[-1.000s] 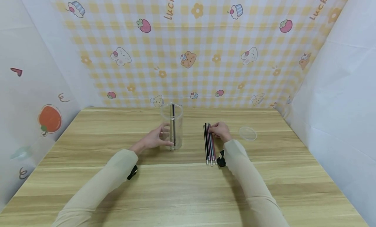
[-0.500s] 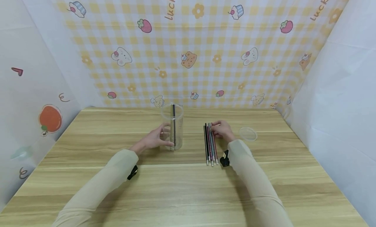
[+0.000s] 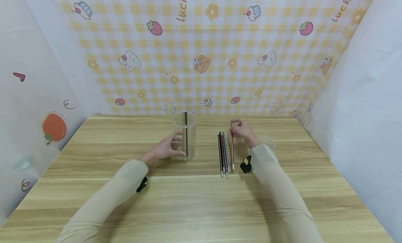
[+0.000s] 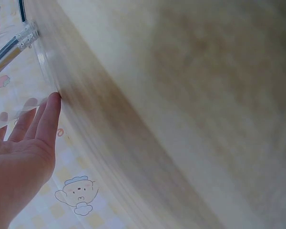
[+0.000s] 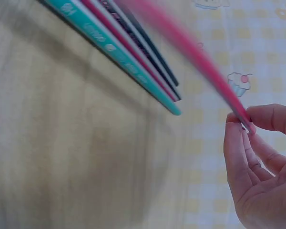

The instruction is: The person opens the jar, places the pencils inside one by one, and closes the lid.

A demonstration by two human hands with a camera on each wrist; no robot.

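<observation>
My left hand (image 3: 164,147) holds the side of a clear plastic cylinder jar (image 3: 191,140), thumb in front and fingers reaching behind. Inside the jar a few pencils (image 3: 184,136) stand upright, close together. In the left wrist view, my left fingers (image 4: 46,121) lie against the clear wall. My right hand (image 3: 243,131) pinches a pinkish-red pencil (image 5: 200,62) near its far tip, between thumb and fingertips. The eraser end of that pencil points toward me. Just left of it, several pencils (image 3: 223,154) in black, pink and teal lie side by side on the table.
A round clear lid (image 3: 268,142) lies on the wooden table (image 3: 194,208), partly behind my right wrist. A patterned yellow-check cloth (image 3: 213,79) rises along the back edge. White sheets (image 3: 361,96) stand at both sides.
My right hand has separated the red pencil from the row and moved it right and away from me, its tip end raised. The left hand and jar stay in place.
</observation>
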